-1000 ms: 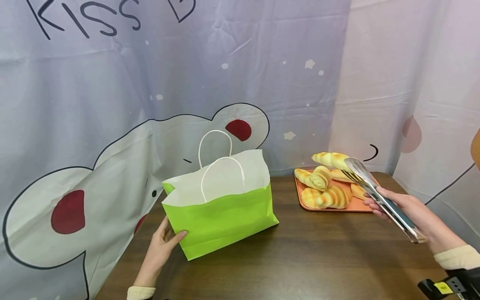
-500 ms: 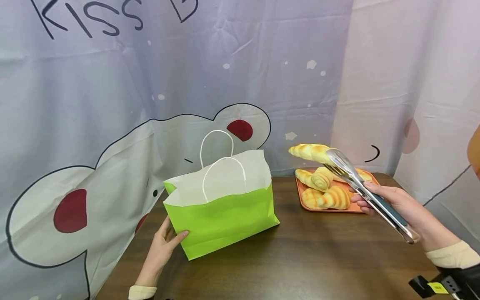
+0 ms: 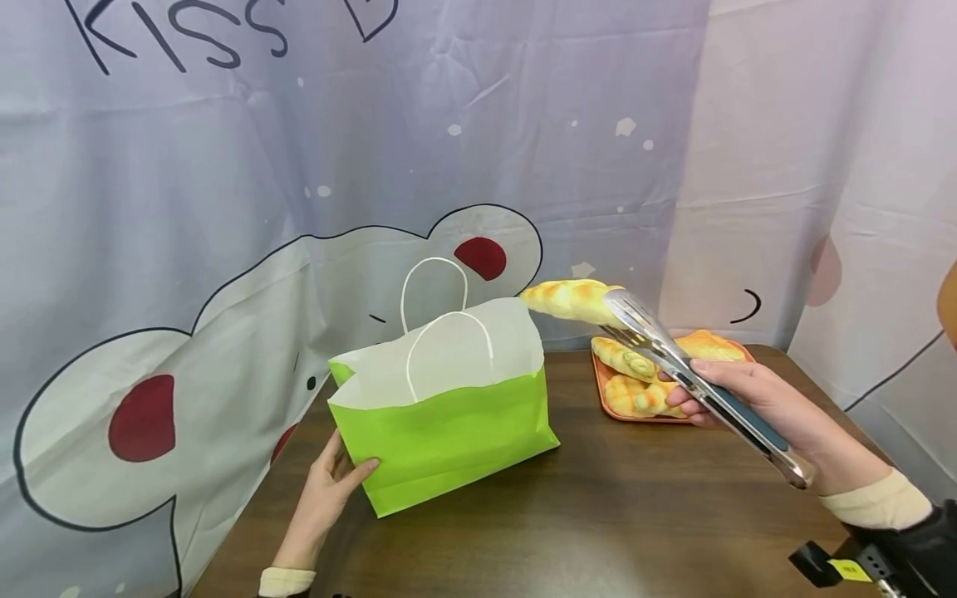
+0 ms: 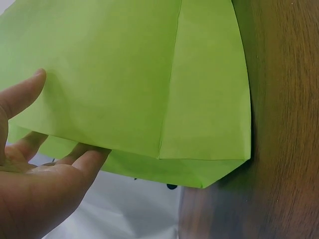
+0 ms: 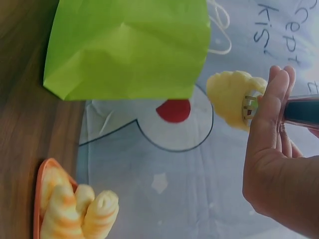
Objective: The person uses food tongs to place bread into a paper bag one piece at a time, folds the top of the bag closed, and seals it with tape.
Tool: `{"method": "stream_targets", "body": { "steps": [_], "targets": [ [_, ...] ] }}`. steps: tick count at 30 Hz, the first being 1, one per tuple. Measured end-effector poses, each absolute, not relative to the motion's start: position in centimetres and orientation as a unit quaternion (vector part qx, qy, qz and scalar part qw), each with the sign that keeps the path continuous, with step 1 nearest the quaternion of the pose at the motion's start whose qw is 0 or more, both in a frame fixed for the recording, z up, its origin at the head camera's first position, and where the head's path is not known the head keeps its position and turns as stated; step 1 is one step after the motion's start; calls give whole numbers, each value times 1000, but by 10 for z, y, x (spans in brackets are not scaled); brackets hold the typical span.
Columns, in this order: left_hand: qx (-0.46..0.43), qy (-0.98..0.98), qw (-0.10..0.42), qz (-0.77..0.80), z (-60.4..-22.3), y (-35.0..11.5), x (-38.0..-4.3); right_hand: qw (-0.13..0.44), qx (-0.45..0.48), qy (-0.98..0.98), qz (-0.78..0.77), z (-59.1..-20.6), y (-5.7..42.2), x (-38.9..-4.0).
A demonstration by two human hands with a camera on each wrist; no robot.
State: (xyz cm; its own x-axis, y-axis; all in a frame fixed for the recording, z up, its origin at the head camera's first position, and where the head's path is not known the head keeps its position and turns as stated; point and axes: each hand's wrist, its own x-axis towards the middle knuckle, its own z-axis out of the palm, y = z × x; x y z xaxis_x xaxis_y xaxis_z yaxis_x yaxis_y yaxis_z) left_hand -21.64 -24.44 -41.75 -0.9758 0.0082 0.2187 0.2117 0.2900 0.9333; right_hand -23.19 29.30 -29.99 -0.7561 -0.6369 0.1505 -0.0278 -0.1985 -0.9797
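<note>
A bright green paper bag [image 3: 449, 444] with a white inside and white handles stands on the wooden table. My left hand [image 3: 317, 490] holds its left end, the thumb [image 4: 27, 92] on the front face and the other fingers around the side. In my right hand [image 3: 755, 399] is a pair of metal tongs [image 3: 680, 353] with a dark grip. Their tips pinch a long golden bread roll [image 3: 568, 301], which hangs in the air and overlaps the bag's upper right corner in the head view. The right wrist view shows the roll [image 5: 232, 97] beyond the bag's top.
Behind my right hand an orange tray [image 3: 604, 397] with several bread rolls [image 3: 624, 359] sits at the back right of the table [image 3: 598, 507]. A printed curtain [image 3: 359, 149] hangs along the table's back and sides.
My right hand has moved left with the tongs and the bread roll, from over the tray to the bag's right corner. My left hand and the bag hold still.
</note>
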Motion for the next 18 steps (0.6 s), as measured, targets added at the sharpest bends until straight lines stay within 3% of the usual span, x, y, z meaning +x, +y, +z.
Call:
{"method": "stream_targets", "body": {
  "steps": [18],
  "targets": [
    [-72, -803, 92, -584, -421, -245, -216, 218, -297, 630, -683, -296, 248, -238]
  ]
}}
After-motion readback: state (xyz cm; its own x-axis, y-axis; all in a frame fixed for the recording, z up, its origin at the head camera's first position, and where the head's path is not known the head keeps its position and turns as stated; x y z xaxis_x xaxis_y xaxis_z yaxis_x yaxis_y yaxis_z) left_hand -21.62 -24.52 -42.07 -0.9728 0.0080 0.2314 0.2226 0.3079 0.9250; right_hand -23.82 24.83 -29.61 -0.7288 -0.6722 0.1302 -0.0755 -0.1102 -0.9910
